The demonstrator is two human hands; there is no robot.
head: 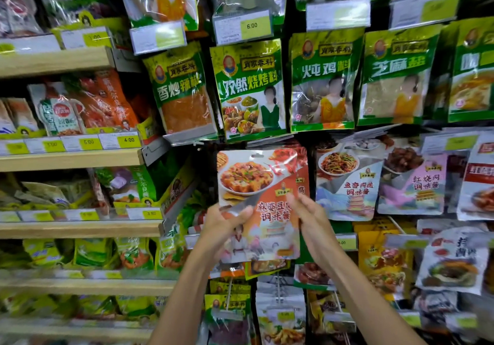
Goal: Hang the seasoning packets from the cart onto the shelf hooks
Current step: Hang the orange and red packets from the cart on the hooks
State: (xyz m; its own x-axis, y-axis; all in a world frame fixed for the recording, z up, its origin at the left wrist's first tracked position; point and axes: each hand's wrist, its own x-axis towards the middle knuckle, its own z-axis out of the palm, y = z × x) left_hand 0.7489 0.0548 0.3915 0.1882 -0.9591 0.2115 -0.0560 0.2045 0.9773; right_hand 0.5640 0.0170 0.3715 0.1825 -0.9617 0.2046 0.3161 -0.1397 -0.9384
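Fingers of your left hand (225,221) curl round the left edge of the orange seasoning packet (263,177), and your right hand (310,216) pinches its right edge. You hold it upright, just below the hanging green packets (248,88) and beside a white sauce packet (347,184).

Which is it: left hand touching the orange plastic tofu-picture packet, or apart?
Touching. Head view: the left hand pinches the orange plastic tofu-picture packet, thumb on its front.
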